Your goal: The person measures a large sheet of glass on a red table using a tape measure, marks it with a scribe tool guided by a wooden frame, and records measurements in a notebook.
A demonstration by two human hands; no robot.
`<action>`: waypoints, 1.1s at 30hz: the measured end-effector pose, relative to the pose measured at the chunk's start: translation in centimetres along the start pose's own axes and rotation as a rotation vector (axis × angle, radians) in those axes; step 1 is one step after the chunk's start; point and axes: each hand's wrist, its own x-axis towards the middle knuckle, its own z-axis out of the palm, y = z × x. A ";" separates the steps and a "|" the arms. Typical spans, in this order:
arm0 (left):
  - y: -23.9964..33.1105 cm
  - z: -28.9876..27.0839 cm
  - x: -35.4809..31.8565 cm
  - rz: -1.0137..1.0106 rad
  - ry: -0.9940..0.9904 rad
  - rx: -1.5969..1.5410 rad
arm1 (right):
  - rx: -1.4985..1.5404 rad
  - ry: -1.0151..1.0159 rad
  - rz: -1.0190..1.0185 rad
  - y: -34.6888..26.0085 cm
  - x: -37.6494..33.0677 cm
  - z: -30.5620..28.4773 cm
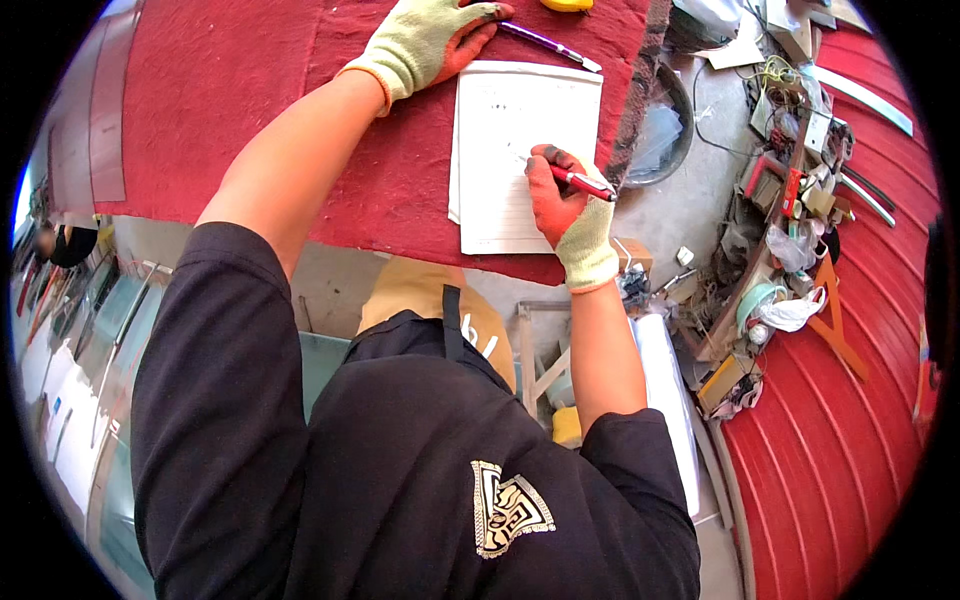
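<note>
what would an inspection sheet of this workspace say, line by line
Surface: red cloth, rough and lightly wrinkled
Job's things: lined notepad; red pen; purple pen-like tool beyond the notepad
Clutter: boxes and plastic bags heaped at right
Hands: both gloved; right hand grips the red pen over the notepad; left hand by the purple pen-like tool, hold unclear
Cables: thin dark cable curving across the floor
Surroundings: red ribbed panel, far right

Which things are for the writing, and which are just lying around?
Seem part of the writing:
red pen, in the right hand
paper, under that hand

Seem to be just lying around:
purple stick, by the left hand
yellow thing, at the top edge
round basin
</note>
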 end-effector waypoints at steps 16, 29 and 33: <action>-0.5 0.1 -0.3 -0.005 -0.005 -0.013 | -0.205 0.070 -0.261 0.9 0.4 0.5; -0.7 0.0 -0.4 -0.015 -0.024 -0.003 | -0.175 0.046 -0.176 0.9 0.3 0.4; -0.5 -0.1 -0.4 -0.024 -0.031 0.006 | -0.182 0.039 -0.174 0.8 0.3 0.4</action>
